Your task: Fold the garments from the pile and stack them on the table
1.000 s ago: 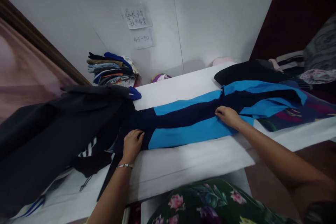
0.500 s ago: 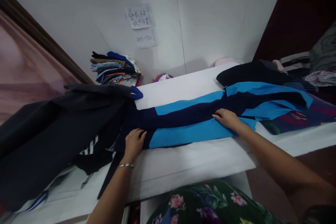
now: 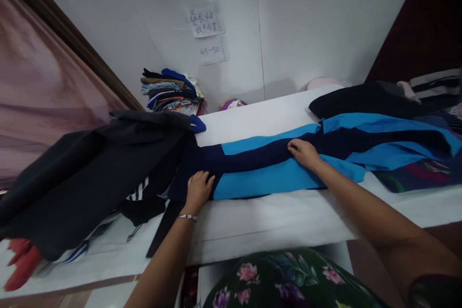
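Observation:
A navy and bright-blue jacket point(image 3: 260, 182) lies across the white table as a long folded strip, with its loose blue part stretching right. On its navy left end rests my left hand point(image 3: 199, 187), fingers flat on the cloth and thumb apart. My right hand point(image 3: 305, 152) is at the middle of the strip, thumb and fingertips pinched together on the navy band. A dark grey garment point(image 3: 104, 173) overlaps the jacket's left end, and a black garment with white stripes point(image 3: 144, 202) lies beneath it.
Folded clothes point(image 3: 173, 91) are stacked against the wall at the back left. A black garment point(image 3: 364, 101) lies behind the jacket on the right, and a dark patterned cloth point(image 3: 415, 175) beneath its right end. A red item point(image 3: 25, 262) lies at the table's left edge.
My right hand has slid slightly up from the blue panel onto the navy band, its fingers drawn closer together. My left hand stays at the navy end. The view has shifted left.

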### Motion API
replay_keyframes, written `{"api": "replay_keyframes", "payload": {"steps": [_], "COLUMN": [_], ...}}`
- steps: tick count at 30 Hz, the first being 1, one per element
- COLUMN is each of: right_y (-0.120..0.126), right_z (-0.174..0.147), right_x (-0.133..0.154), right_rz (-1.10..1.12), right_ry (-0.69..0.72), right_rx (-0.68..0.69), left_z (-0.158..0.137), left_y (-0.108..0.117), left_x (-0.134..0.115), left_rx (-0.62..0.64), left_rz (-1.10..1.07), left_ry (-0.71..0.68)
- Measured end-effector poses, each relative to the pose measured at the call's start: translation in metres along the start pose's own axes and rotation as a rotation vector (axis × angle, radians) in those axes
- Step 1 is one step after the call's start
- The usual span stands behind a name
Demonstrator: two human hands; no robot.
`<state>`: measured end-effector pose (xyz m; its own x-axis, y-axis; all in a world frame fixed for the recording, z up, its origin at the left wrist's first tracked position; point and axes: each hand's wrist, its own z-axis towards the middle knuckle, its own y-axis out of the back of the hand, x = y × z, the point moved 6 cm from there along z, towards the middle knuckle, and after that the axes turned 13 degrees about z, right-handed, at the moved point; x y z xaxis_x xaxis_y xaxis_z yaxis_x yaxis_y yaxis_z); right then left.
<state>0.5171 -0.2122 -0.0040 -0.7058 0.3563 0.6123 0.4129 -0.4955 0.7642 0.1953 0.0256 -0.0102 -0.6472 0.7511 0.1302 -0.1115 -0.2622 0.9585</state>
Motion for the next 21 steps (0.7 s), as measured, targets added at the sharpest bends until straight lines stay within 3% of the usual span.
{"api": "replay_keyframes", "payload": {"steps": [2,6,12,18,21], "right_y": [-0.003,-0.019,-0.020,-0.017,-0.016], "right_z": [0.000,-0.003,-0.007,-0.013,-0.015], "right_x": [-0.005,-0.015,-0.013,-0.017,-0.021], "right_rz": [-0.029,-0.177,-0.190,-0.154,-0.119], "right_ry": [0.007,-0.047,-0.036,-0.011,0.007], "right_rx": [-0.019,0.102,0.094,0.053,0.026], "left_z": [-0.001,-0.002,-0.003,-0.011,-0.014], "left_y": [-0.001,-0.005,-0.007,0.007,0.017], "left_x": [0.000,-0.002,-0.003,0.001,-0.008], "left_rx": [0.002,0.023,-0.001,-0.150,-0.222], "left_rz": [-0.005,0.024,0.022,-0.078,-0.091], "left_ry": [0.018,0.025,0.011,0.157,0.151]}}
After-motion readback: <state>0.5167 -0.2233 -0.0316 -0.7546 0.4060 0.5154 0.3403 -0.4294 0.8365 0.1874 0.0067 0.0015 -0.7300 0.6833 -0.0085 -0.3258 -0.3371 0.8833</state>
